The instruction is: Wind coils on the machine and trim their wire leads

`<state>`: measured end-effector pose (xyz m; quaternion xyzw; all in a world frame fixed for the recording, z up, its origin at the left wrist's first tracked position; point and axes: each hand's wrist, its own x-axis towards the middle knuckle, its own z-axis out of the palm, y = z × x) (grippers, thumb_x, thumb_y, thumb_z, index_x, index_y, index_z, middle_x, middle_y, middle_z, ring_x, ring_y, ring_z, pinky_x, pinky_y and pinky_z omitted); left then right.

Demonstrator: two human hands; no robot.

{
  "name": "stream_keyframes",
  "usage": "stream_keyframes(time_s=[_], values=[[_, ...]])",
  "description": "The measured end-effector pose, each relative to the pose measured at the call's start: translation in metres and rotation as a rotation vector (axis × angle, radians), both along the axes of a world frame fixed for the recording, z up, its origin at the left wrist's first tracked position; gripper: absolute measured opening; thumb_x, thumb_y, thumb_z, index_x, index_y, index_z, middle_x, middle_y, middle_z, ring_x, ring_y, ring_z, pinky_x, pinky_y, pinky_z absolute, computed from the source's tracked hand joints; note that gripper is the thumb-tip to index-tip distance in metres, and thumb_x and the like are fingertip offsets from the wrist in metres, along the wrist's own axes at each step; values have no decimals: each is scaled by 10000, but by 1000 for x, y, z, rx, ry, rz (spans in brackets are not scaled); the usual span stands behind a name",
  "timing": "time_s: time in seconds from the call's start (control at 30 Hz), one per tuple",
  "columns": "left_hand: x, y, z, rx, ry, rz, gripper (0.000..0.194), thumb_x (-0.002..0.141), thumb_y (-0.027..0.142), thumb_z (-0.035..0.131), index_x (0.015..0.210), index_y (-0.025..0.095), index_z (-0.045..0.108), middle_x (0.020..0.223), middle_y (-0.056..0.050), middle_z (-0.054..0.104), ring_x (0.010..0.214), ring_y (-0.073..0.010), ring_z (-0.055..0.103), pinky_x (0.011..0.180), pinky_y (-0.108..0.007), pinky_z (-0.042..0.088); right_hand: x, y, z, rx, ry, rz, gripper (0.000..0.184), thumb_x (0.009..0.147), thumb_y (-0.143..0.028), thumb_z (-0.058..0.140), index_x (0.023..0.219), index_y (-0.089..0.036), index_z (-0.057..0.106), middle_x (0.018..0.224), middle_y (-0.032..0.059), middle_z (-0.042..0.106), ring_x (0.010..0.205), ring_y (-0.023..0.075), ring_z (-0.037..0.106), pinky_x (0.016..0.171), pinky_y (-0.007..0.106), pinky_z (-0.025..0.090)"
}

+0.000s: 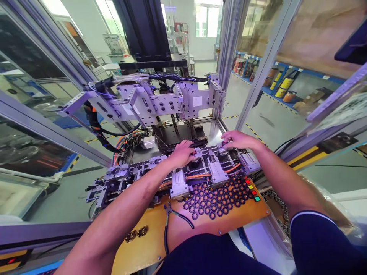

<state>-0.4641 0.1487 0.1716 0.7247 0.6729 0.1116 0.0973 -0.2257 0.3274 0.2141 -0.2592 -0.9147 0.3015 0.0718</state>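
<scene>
My left hand (182,155) reaches over the machine's front rail, its fingers curled round a small dark part at a metal fixture (197,152). Further right, my right hand (237,140) has thumb and fingers pinched on something small at another fixture (222,149). The fingers partly cover what each hand grips, so its kind is unclear. Grey cylinder blocks (217,172) stand in front of the fixtures. Many small dark rings (212,202) with toothed inner edges lie flat on the orange-yellow panel (243,218) below my hands.
Cutting pliers (167,225) with dark handles lie on the panel, beside two coiled metallic parts (137,233). Coloured square buttons (252,190) sit at its right end. A metal gantry (163,101) with cables spans behind the rail. Frame posts (226,57) flank the station.
</scene>
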Motion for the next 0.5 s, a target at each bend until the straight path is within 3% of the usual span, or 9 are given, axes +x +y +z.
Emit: stream_keyframes(time_s=[0.13,0.23,0.37,0.5], values=[[1,0,0,16,-58,10,132,818,267,670,902,190,736,1367,-141,567,1345,-353,394,1046,-542,396,6,-32,16,-140,267,-57,241,751,-381,708,793,-145,688,1245,114,663,1108,237,634,1002,387,464],[2,2,5,38,-131,22,122,779,240,705,884,179,721,1350,-146,585,1336,-355,412,1053,-550,385,18,-80,11,-264,420,-65,310,805,-457,668,867,-153,682,1253,127,653,1089,221,647,980,406,498],[5,-3,23,90,-272,34,109,716,199,750,802,178,687,1246,-119,655,1294,-332,466,1084,-542,359,37,-156,-19,-437,503,-19,298,846,-456,670,780,-166,675,1170,116,683,1015,210,673,929,392,532],[14,-31,38,172,-488,59,136,734,240,758,774,162,655,1182,-106,685,1184,-261,574,1061,-416,410,51,-216,-60,-793,542,-67,254,847,-424,695,815,-173,715,1146,120,669,908,186,659,779,307,552]])
